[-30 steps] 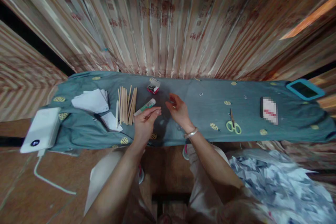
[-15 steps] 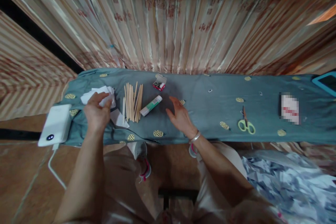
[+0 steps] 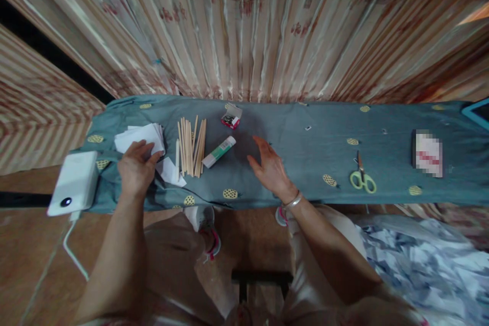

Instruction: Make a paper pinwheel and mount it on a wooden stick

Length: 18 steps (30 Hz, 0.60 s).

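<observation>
At the left of the cloth-covered table, my left hand (image 3: 134, 169) rests at the near edge of a fanned stack of white paper (image 3: 147, 135). Its thumb and fingers are closed at the paper's edge; how many sheets lie between them I cannot tell. My right hand (image 3: 272, 169), with a silver bangle on the wrist, hovers open over the middle of the cloth, holding nothing. Between the hands are a row of thin wooden sticks (image 3: 187, 147), a green-and-white glue stick (image 3: 219, 152) lying aslant, and a small open box (image 3: 231, 116) with dark small items inside.
A white power bank (image 3: 74, 183) with a cable sits at the left end. Loose paper (image 3: 170, 172) lies under a white stick (image 3: 177, 159). Green-handled scissors (image 3: 362, 178), a blurred box (image 3: 428, 155) and a blue-edged device (image 3: 477, 114) are to the right. A bag of paper pieces (image 3: 424, 260) stands below.
My left hand has lowered onto the paper stack's near edge, its fingers closing there. My right hand has shifted slightly right, still open. The view has moved a little.
</observation>
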Motion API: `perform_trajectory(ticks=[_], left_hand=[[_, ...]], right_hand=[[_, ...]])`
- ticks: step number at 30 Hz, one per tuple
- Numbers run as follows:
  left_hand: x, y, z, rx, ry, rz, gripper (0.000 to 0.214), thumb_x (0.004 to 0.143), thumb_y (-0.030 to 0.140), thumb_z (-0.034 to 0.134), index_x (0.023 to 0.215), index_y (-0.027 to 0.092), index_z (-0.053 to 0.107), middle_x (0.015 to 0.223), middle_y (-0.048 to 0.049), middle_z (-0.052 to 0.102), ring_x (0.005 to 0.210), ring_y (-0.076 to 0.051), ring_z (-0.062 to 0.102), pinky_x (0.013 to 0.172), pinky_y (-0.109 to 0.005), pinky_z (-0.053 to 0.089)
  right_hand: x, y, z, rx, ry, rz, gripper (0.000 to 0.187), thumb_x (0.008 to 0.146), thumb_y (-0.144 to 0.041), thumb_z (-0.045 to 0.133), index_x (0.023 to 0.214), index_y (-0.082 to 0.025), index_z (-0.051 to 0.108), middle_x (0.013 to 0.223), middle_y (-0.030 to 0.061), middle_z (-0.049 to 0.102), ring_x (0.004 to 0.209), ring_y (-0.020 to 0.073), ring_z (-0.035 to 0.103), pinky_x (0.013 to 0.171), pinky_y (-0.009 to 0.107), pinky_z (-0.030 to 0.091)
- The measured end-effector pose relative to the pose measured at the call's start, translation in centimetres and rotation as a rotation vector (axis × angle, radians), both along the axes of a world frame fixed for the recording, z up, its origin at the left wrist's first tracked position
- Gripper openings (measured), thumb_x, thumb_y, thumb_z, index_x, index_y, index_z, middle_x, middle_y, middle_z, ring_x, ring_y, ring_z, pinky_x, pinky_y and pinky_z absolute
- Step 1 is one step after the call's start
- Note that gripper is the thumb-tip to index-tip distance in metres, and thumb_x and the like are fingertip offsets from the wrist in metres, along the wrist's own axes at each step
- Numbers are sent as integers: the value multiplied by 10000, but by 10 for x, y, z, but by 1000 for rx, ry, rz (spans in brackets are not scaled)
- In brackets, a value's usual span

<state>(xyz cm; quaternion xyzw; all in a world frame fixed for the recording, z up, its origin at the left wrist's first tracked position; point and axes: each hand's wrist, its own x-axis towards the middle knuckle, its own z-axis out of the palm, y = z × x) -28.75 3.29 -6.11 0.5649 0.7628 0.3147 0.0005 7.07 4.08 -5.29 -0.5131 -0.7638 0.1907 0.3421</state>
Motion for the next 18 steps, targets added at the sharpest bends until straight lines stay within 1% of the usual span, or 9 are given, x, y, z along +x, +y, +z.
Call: perform_trajectory(ticks=[3,6,10,13,15,18], left_hand=[[0,-1,-1,43,-104,24,322,785,265,739,1059,96,737,1217,-129,718,1246,-271,605,1104,-405,425],[0,-2,0,67,-174,11,262,786,254,726,1009,119,749,1166,-104,743,1230,-252,619,1111,-393,425],[2,-4,4,32,-213,28,246,754,231,735,972,119,757,1155,-107,746,1238,-261,616,1133,-398,413],[5,-5,10,42,-217,23,228,798,244,673,965,117,763,1140,-105,753,1240,-256,618,1134,-383,412],[9,-5,14,34,-205,63,252,827,245,625,992,111,760,1123,-104,759,1227,-255,630,1115,-376,430],[13,-5,19,1,-181,175,283,817,225,626,1022,77,752,1120,-128,757,1159,-281,669,1058,-393,475]], right_hand=[[0,-1,0,1,-4,1,506,911,-246,504,1404,-143,453,1400,191,573,1297,310,558,1089,539,461],[2,-1,0,0,-1,10,506,916,-246,499,1409,-147,444,1402,188,571,1295,305,560,1076,533,474],[3,-2,1,-2,2,-1,496,913,-247,509,1396,-151,457,1386,180,587,1268,301,580,1064,523,484],[3,-2,0,-6,5,-8,493,907,-250,518,1385,-139,467,1367,187,600,1249,304,593,1050,517,496],[3,-2,0,-12,10,-7,498,903,-250,521,1386,-140,466,1363,184,602,1245,303,594,1036,509,507],[2,-3,1,-21,21,-5,496,903,-249,519,1388,-155,466,1365,175,602,1248,298,591,1032,504,510]])
